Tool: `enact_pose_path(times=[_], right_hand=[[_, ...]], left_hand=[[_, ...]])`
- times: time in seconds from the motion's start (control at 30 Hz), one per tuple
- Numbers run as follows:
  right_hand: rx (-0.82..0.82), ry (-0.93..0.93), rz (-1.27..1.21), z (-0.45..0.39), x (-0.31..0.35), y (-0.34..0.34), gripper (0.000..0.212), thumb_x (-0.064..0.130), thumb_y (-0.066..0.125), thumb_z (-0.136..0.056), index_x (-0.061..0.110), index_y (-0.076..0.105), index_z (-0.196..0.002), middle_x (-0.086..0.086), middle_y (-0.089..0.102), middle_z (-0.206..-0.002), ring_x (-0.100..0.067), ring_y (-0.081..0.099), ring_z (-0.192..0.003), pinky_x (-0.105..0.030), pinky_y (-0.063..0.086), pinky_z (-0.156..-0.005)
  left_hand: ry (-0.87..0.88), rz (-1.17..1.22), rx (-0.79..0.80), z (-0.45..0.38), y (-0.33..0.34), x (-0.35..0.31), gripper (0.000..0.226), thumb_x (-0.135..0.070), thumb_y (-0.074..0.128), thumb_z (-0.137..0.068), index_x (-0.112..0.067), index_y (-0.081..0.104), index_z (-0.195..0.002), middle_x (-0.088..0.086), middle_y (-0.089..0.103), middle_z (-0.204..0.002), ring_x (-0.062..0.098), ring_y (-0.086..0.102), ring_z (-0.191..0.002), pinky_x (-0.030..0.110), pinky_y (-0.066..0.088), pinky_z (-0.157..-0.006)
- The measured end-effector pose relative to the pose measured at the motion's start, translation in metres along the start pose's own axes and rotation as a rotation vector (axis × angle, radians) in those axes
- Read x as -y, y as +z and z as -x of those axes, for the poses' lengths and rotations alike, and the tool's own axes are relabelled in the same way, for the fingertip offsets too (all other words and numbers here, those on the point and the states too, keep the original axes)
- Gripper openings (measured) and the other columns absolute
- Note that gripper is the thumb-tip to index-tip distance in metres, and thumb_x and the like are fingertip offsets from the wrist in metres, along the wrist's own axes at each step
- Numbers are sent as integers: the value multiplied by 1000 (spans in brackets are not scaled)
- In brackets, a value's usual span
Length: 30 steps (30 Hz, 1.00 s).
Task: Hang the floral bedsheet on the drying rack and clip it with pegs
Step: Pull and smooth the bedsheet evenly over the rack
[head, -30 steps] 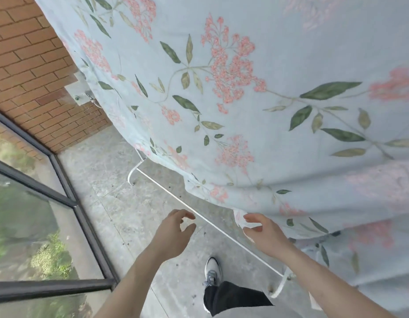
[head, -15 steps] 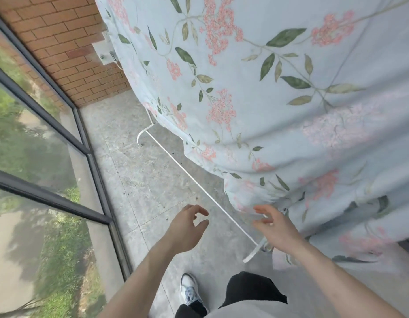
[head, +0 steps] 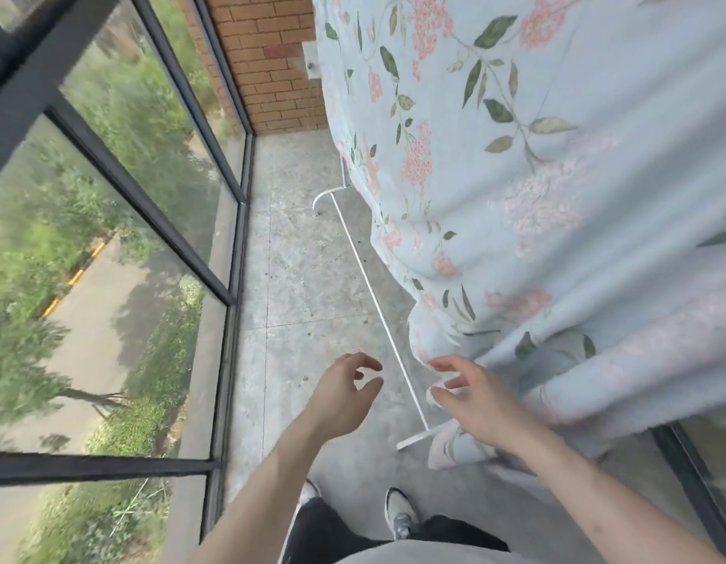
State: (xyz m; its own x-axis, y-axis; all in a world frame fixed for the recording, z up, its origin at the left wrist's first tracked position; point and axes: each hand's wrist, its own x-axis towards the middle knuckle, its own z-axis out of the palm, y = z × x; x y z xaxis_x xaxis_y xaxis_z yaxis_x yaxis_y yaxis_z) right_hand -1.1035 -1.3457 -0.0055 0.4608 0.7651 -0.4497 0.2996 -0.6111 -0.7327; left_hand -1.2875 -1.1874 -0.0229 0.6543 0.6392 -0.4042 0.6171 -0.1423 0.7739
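Note:
The pale blue floral bedsheet (head: 556, 189) hangs draped over the drying rack and fills the right half of the view, its bunched lower edge close to the floor. Only the rack's white base bar (head: 369, 287) and its curved feet show beneath the sheet. My left hand (head: 345, 394) hovers empty to the left of the bar, fingers curled apart. My right hand (head: 471, 394) is open beside the sheet's lower edge, fingertips just short of the fabric. No pegs are in view.
A glass wall with dark frames (head: 214, 278) runs along the left of the narrow grey stone floor (head: 304, 319). A brick wall (head: 271, 59) closes the far end. My two shoes (head: 400, 512) stand on the floor below my hands.
The view has swung left and down, so more of the window shows. My right hand has come off the sheet's edge. Both hands stay low beside the rack's base bar.

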Motion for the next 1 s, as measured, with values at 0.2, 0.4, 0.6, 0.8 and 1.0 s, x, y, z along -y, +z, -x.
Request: enact_pose_path(times=[0.2, 0.4, 0.6, 0.8, 1.0], right_hand=[[-6, -112, 101, 39, -37, -23, 34, 35, 70, -93, 40, 60, -126, 31, 62, -125, 4, 62, -111, -28, 49, -100], [-81, -240, -27, 79, -52, -34, 30, 21, 73, -93, 36, 66, -118, 23, 69, -119, 3, 65, -103, -22, 55, -85], [-76, -343, -43, 117, -54, -51, 29, 24, 70, -94, 40, 67, -118, 25, 67, -120, -1, 65, -105, -24, 54, -84], [-58, -451, -64, 153, -48, -77, 28, 17, 70, -95, 37, 69, -115, 17, 70, -108, -2, 68, -93, -9, 49, -73], [-37, -694, -73, 163, -34, -131, 30, 15, 72, -93, 39, 71, -111, 21, 71, -101, -7, 71, -88, -15, 53, -76]], left_hand=[[-23, -20, -89, 64, 36, -5, 16, -35, 60, -100, -35, 64, -115, -17, 54, -128, 2, 55, -116, 12, 43, -79], [-16, -25, -186, 120, 54, -7, 15, -36, 59, -100, -38, 64, -114, -20, 55, -127, -2, 55, -115, 20, 47, -86], [-38, 5, -239, 171, 87, -4, 14, -35, 60, -99, -38, 64, -112, -18, 56, -126, -2, 56, -113, 20, 49, -87], [-44, 3, -309, 215, 118, -28, 14, -36, 61, -99, -38, 63, -113, -19, 54, -126, -3, 56, -114, 19, 49, -86], [-13, -9, -448, 212, 136, -89, 15, -35, 62, -98, -37, 64, -113, -18, 56, -125, -3, 57, -113, 24, 52, -89]])
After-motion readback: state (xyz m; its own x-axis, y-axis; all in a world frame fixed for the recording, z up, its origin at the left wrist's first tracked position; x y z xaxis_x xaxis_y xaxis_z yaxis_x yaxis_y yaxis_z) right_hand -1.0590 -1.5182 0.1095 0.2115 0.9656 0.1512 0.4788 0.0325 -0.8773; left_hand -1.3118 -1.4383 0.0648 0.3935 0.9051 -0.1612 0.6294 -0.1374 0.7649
